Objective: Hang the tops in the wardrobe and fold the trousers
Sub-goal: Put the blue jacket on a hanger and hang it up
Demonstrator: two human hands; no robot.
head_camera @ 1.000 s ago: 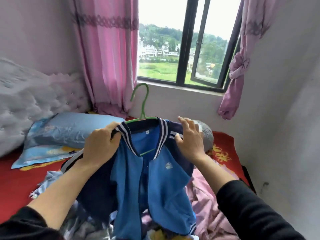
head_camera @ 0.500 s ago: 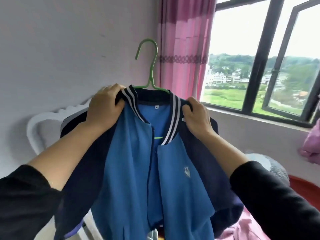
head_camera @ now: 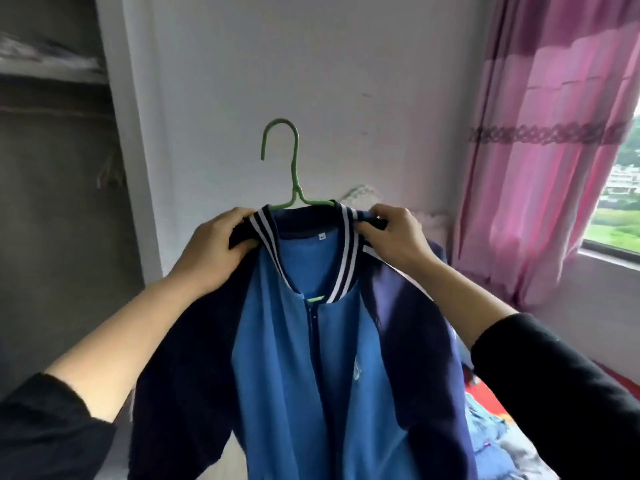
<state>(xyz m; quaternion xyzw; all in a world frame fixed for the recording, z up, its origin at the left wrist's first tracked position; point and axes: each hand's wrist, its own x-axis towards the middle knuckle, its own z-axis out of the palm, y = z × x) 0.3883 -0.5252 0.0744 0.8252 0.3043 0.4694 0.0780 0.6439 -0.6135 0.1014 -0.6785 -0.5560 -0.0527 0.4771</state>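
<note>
A blue jacket (head_camera: pixel 294 368) with navy sleeves and a navy-and-white striped collar hangs on a green hanger (head_camera: pixel 292 168), held up in front of me. My left hand (head_camera: pixel 218 247) grips the jacket's left shoulder by the collar. At the other shoulder my right hand (head_camera: pixel 398 237) grips the collar's right end. The hanger's hook points up and to the left, free of any rail. The open wardrobe (head_camera: pixel 62 202) stands at the far left, dark inside.
A white wall (head_camera: pixel 311 81) is straight ahead behind the jacket. Pink curtains (head_camera: pixel 554 150) and a window hang at the right. Loose clothes (head_camera: pixel 491 431) lie on the red bed at the lower right. A wardrobe shelf (head_camera: pixel 52 69) carries folded fabric.
I have lifted the jacket off the bed and turned left, from the window toward the wall and wardrobe. Both hands keep their hold on the shoulders.
</note>
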